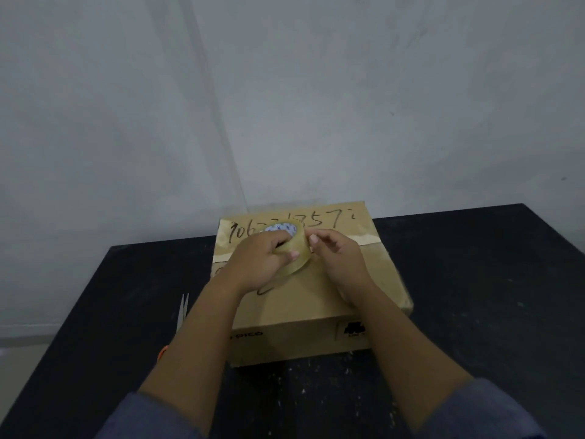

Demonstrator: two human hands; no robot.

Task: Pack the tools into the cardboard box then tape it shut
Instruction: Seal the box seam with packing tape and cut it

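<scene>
A closed cardboard box (316, 312) with black handwritten numbers on its lid sits mid-table. Above the lid my left hand (262, 264) grips a roll of clear packing tape (296, 259), fingers through its core. My right hand (340, 258) is at the roll's right edge, thumb and fingertips pinched against the tape's surface. Whether a free tape end is lifted I cannot tell. A strip of old tape (368, 239) crosses the lid to the right. No tools are visible; the box's inside is hidden.
Scissors (183, 310) with an orange handle lie on the black table (474, 296) left of the box, partly hidden by my left forearm. White specks litter the table front. A grey wall stands close behind the box.
</scene>
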